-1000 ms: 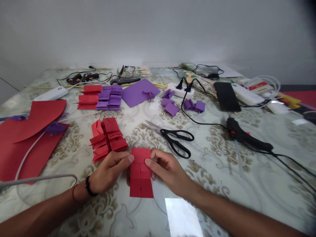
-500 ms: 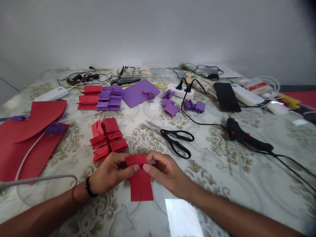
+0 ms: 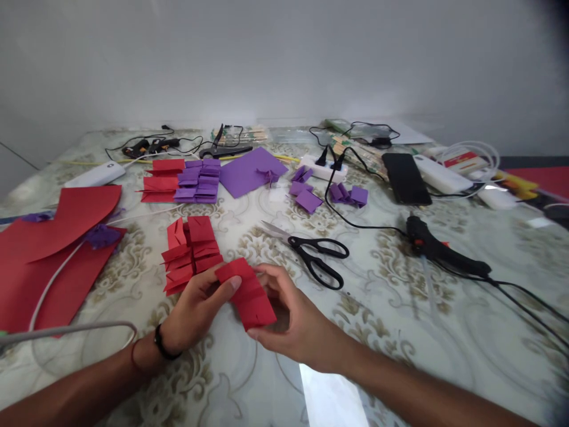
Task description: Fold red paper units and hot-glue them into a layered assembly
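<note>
A creased strip of red paper (image 3: pixel 249 295) is held tilted above the table between both hands. My left hand (image 3: pixel 200 305) pinches its upper left end, thumb on top. My right hand (image 3: pixel 296 317) grips the lower right side, with the thumb under the bottom edge and the fingers behind, partly hidden. Just beyond my left hand lie folded red paper pieces (image 3: pixel 193 249) in two rows. Black-handled scissors (image 3: pixel 311 246) rest past my right hand, blades slightly apart and pointing left.
Large red sheets (image 3: pixel 57 267) and a white cable lie at left. Purple folded pieces (image 3: pixel 198 181), a purple sheet (image 3: pixel 249 172) and a power strip (image 3: pixel 322 169) stand farther back. At right are a phone (image 3: pixel 406 178) and a black glue gun (image 3: pixel 444 252) with its cord.
The red paper strip has turned, its lower end swinging up and to the right. My right hand has shifted from the strip's upper edge to its lower end.
</note>
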Available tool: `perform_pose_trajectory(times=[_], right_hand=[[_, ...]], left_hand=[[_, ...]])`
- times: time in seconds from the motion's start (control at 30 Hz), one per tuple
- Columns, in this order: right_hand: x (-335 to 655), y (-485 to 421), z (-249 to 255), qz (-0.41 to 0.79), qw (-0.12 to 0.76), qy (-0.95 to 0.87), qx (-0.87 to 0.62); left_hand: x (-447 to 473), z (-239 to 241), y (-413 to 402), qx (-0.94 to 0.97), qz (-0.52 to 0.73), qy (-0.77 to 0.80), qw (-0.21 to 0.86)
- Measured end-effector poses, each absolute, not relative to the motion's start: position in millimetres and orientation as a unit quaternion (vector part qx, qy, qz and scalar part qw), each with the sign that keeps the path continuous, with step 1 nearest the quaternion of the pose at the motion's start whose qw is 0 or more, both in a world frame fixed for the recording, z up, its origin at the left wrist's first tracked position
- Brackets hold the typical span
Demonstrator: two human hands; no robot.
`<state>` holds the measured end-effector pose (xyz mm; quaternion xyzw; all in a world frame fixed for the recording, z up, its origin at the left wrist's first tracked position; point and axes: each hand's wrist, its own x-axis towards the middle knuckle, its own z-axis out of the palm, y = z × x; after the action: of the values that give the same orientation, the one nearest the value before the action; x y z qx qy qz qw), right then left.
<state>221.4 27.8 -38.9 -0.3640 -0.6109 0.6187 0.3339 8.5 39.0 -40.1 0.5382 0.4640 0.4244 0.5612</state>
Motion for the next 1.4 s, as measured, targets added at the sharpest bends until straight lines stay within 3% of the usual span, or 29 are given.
perform_pose_trajectory(times=[0.37, 0.83, 1.4], right_hand=[[223, 28, -44, 0.553, 0.401, -0.617, -0.391], [223, 29, -41, 0.537, 0.375, -0.604, -0.455], [220, 29, -33, 0.474, 0.394, -0.641, -0.458]], left_hand=[[7, -42, 40, 0.543, 0.418, 0.461, 0.565], [10, -30, 36, 0.574, 0.367, 0.479, 0.554], [14, -26, 32, 0.719, 0.316, 0.516, 0.342]])
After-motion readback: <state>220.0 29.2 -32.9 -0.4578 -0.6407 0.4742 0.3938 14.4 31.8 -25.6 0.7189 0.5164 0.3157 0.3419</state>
